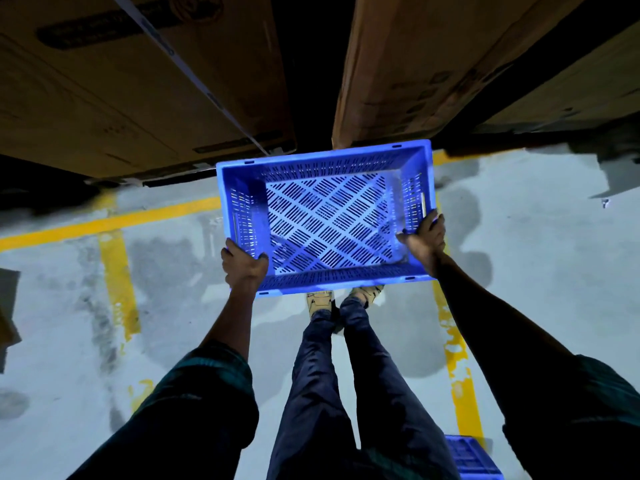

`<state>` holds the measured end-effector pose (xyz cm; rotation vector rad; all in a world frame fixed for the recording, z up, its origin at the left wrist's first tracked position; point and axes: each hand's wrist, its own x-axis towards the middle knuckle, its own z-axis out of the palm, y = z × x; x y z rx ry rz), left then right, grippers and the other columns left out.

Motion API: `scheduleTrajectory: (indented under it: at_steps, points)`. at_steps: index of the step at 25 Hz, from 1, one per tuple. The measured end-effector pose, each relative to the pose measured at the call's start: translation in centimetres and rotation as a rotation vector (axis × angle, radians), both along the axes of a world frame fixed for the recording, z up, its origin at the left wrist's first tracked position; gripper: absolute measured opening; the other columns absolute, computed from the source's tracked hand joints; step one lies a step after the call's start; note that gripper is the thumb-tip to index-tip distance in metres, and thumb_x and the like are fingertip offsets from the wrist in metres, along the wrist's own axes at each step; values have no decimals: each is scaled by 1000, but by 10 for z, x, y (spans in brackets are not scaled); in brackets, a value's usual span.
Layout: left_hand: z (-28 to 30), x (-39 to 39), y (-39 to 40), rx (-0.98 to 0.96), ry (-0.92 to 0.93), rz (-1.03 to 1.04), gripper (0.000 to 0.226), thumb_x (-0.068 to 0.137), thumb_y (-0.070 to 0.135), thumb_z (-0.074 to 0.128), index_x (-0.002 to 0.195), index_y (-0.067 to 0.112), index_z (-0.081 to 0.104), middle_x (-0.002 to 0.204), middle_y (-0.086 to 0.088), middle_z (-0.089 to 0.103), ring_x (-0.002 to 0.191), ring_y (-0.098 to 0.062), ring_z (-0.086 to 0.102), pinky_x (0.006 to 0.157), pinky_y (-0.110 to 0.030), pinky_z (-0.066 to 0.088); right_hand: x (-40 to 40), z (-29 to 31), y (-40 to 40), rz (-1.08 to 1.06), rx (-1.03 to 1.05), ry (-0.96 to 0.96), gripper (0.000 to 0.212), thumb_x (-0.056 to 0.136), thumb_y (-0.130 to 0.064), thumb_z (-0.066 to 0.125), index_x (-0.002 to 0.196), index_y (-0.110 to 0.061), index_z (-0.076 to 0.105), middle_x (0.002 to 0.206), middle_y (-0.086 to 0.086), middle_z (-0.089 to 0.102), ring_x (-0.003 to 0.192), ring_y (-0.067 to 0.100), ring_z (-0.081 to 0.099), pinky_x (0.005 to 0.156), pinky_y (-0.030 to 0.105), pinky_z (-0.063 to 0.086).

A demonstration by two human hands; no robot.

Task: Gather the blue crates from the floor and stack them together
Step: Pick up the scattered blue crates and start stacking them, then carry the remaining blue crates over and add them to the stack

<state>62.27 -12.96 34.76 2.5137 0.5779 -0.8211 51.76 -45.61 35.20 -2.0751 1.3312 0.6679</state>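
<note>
Both hands, the left hand (245, 264) and right hand (426, 239), gripped the near corners of the empty blue perforated crate (325, 216), keeping it level above the floor (519, 237) for carrying, while another blue crate (467, 457) sat behind

I see a blue crate (325, 216) held up off the floor, open side facing me — it is rectangular, with slotted walls and a bottom patterned in diamond blocks of slits. It is empty. It sits roughly level, turned slightly so its far right corner is highest in view. My left hand (244, 265) grips its near left corner, thumb inside the rim; my right hand (427, 239) grips the right short wall. A second blue crate (471, 457) shows partly at the bottom edge, down on the floor — only a slotted corner visible.
</note>
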Motion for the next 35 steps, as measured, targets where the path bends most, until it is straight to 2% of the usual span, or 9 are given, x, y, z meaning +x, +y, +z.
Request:
scheduleTrajectory:
  at_steps: [2, 5, 8, 12, 14, 18, 23, 28, 35]
  points:
    - [14, -11, -17, -46, -21, -44, 81, 86, 25, 69, 150, 1, 26, 154, -25, 26, 139, -42, 35, 110, -46, 34, -11, 12, 5, 36, 41, -23, 96, 92, -33, 64, 156, 1, 2, 163, 24, 0, 153, 36, 5, 123, 41, 13]
    - [50, -33, -56, -231, 7, -161, 70, 89, 22, 67, 147, 4, 34, 154, -23, 29, 140, -36, 36, 109, -39, 35, -33, 46, 33, -96, 91, -331, 78, 93, -12, 60, 155, 4, 14, 162, 20, 19, 151, 30, 20, 123, 34, 17]
    - [92, -65, -90, -436, 6, -369, 62, 91, 21, 65, 146, 7, 40, 149, -17, 41, 136, -31, 43, 108, -32, 35, -66, 87, 72, -220, 102, -526, 70, 94, -6, 58, 153, 2, 23, 156, 19, 34, 143, 32, 38, 118, 44, 32]
    - [144, -110, -112, -600, 53, -694, 52, 93, 21, 63, 141, 9, 47, 139, -14, 55, 125, -29, 55, 105, -41, 45, -143, 131, 111, -432, -32, -626, 64, 94, -9, 59, 150, 0, 30, 137, 20, 54, 106, 32, 64, 85, 18, 43]
    - [162, -131, -114, -668, 66, -839, 45, 93, 16, 63, 136, 7, 52, 129, -15, 62, 114, -27, 61, 100, -33, 49, -185, 155, 125, -540, -56, -662, 64, 95, -14, 59, 152, -7, 29, 137, 16, 54, 92, 25, 65, 79, 23, 44]
    - [196, -168, -109, -794, 102, -1059, 36, 93, 9, 62, 129, 3, 58, 115, -16, 67, 98, -16, 60, 76, -2, 42, -259, 219, 160, -770, -172, -765, 60, 97, -27, 57, 150, -20, 30, 136, 4, 58, 91, 24, 68, 81, 40, 55]
    - [243, -236, -84, -999, 114, -1274, 31, 94, 11, 61, 125, 9, 61, 107, -6, 68, 99, -13, 63, 75, 3, 42, -334, 288, 222, -999, -390, -968, 51, 96, -22, 58, 144, -25, 38, 126, -2, 65, 91, 27, 70, 82, 42, 56]
    - [259, -310, -24, -1180, 102, -1354, 30, 95, 15, 61, 124, 15, 62, 107, -1, 71, 101, -7, 67, 76, -11, 50, -421, 277, 317, -1085, -476, -1044, 47, 99, -15, 56, 143, -15, 39, 123, 7, 66, 84, 21, 72, 73, 28, 53]
    - [270, -407, 30, -1083, 384, -1744, 19, 94, 17, 63, 111, 24, 68, 106, -1, 75, 106, -13, 69, 80, -12, 51, -532, 267, 469, -1552, -725, -955, 39, 99, -16, 53, 138, -16, 45, 109, 7, 72, 87, 26, 71, 78, 35, 53]
